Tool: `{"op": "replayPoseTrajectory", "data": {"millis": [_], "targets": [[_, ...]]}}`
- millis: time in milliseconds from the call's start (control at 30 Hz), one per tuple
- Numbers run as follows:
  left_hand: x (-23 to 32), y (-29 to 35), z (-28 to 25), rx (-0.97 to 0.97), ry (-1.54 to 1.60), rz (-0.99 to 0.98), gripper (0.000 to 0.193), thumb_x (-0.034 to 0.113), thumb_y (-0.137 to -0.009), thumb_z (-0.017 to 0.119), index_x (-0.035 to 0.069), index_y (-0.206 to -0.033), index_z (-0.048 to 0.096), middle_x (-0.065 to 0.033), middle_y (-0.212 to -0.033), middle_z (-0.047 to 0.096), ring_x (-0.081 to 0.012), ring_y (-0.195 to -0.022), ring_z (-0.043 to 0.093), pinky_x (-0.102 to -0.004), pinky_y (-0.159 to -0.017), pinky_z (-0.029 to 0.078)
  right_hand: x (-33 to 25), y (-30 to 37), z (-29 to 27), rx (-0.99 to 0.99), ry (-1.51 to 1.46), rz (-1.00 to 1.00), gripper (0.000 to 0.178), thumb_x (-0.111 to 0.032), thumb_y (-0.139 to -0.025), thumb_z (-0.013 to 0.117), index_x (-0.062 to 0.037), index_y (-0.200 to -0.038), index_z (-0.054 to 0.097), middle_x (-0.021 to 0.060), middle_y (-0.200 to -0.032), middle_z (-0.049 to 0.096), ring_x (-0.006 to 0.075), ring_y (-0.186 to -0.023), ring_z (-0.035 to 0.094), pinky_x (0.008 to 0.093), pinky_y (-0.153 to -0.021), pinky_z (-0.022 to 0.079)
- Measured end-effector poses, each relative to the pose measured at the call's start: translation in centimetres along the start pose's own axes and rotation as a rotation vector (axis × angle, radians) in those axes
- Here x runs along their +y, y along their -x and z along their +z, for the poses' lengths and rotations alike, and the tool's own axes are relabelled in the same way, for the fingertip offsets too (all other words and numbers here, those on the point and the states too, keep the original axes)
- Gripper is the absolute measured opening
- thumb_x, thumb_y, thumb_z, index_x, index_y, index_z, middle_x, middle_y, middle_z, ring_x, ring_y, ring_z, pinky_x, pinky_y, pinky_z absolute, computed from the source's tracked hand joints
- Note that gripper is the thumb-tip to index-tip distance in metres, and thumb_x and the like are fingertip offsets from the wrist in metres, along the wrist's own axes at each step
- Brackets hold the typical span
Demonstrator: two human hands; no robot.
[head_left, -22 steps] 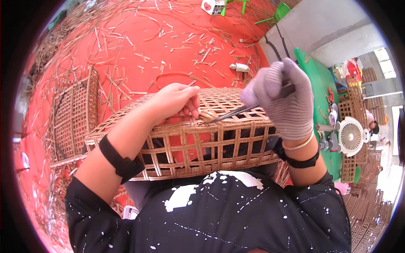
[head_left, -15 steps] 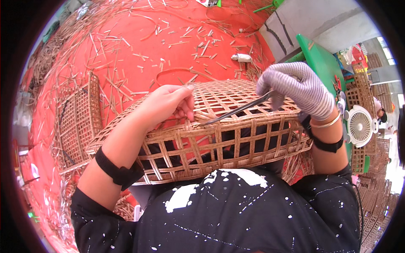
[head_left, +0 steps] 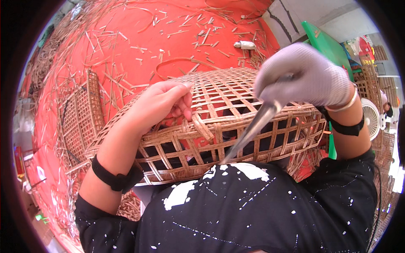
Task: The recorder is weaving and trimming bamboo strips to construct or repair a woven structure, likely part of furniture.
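A woven rattan basket with an open lattice lies across my lap, one side facing up. My left hand, bare, rests over its edge with fingers curled closed at a short flat rattan strip. The strip's loose end sticks out over the rim. My right hand, in a striped knit glove and slightly blurred, is closed round a tapered metal awl. The awl slants down to the left in front of the basket's near side, its tip close to my black shirt. Its grip end is hidden in the glove.
A second lattice panel lies at the left on the red floor covering, among scattered rattan offcuts. A small white bundle lies farther off. To the right stand a green board, a white fan and stacked woven pieces.
The awl has come out of the weave at the rim, and my right hand has moved right and nearer. The strip end now points outward over the rim. My left hand stays almost in place.
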State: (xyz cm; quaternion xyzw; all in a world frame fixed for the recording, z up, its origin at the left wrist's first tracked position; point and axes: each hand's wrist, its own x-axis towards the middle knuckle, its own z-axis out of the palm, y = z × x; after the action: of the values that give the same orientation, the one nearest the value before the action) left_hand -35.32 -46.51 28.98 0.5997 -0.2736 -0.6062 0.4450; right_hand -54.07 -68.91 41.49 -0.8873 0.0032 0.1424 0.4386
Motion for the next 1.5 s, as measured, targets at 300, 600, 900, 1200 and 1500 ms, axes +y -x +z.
{"op": "replayPoseTrajectory", "data": {"millis": [300,600,900,1200,1500], "targets": [[0.6,1.6,0.1,-0.23,-0.278,0.189,0.043,0.019,-0.081,0.081,0.006,-0.117,0.062,0.0045,-0.088,0.053,-0.0045,-0.08,0.052,-0.0213,-0.066,0.041,2.7,5.9,0.0,0.557,-0.219,0.322,0.017,-0.015,-0.094,0.066,-0.0006,-0.102,0.072,-0.0009,-0.071,0.063,-0.0013,-0.05,0.047,0.0156,-0.042,0.03],[-0.3,0.8,0.9,-0.012,-0.347,0.253,0.028,0.031,-0.098,0.067,0.004,-0.097,0.072,0.0022,-0.076,0.062,-0.0057,-0.072,0.055,-0.0249,-0.065,0.046,0.6,5.6,1.3,0.494,-0.212,0.316,0.016,-0.016,-0.096,0.066,-0.0025,-0.103,0.072,-0.0002,-0.074,0.065,-0.0015,-0.047,0.044,0.0156,-0.041,0.029],[-0.2,1.1,-0.3,-0.125,-0.278,0.137,0.024,0.02,-0.09,0.075,0.002,-0.104,0.068,0.0055,-0.083,0.06,-0.0018,-0.076,0.054,-0.0202,-0.067,0.044,-0.5,2.7,2.3,0.432,-0.102,0.314,0.018,-0.014,-0.091,0.072,0.0015,-0.101,0.073,0.0022,-0.084,0.069,0.0066,-0.079,0.063,0.0234,-0.073,0.053],[0.2,1.3,-0.2,-0.149,-0.275,0.165,0.029,0.015,-0.081,0.083,0.005,-0.105,0.07,0.007,-0.082,0.059,-0.0014,-0.074,0.054,-0.0197,-0.065,0.045,-0.6,2.7,2.6,0.191,0.216,0.018,0.016,-0.012,-0.089,0.072,-0.0024,-0.102,0.069,0.0068,-0.079,0.066,0.0163,-0.07,0.065,0.0276,-0.067,0.053],[0.1,1.7,-0.9,-0.171,-0.263,0.155,0.032,0.02,-0.084,0.083,0.004,-0.108,0.07,0.0062,-0.087,0.061,-0.0023,-0.08,0.055,-0.0207,-0.069,0.045,-1.6,3.0,4.1,0.043,0.893,-0.179,0.039,-0.012,-0.089,0.065,-0.0266,-0.125,0.068,0.0043,-0.099,0.065,0.0198,-0.063,0.068,0.0307,-0.058,0.056]]}}
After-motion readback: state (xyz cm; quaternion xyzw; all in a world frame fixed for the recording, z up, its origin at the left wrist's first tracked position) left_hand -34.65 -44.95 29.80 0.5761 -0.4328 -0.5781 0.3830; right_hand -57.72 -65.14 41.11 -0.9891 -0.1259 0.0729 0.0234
